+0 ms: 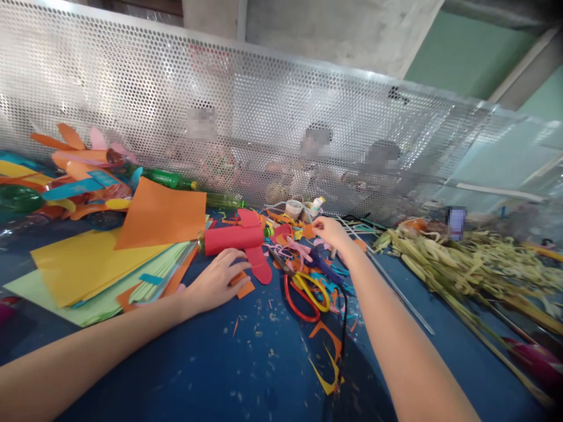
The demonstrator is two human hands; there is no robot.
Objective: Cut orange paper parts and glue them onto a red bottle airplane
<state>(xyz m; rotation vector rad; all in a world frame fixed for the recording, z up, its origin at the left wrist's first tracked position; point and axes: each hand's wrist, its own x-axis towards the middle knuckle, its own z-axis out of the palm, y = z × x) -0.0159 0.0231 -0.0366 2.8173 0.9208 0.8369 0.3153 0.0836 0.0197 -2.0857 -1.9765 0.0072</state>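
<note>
My left hand lies low over the table with its fingers apart. Its fingertips rest at a small piece of orange paper. Just beyond them is a bottle wrapped in red paper, lying on its side with red rounded flaps and a green neck. My right hand reaches over the scrap pile, thumb and forefinger pinched at a scrap of orange paper. Between my hands lie scissors with red and yellow handles. A blue glue gun with a black cord sits below my right wrist.
Coloured paper sheets and a large orange sheet lie left, before decorated bottles. Dry corn husks cover the right side. A small white glue bottle stands behind the scraps. A perforated metal panel borders the back; people are beyond it.
</note>
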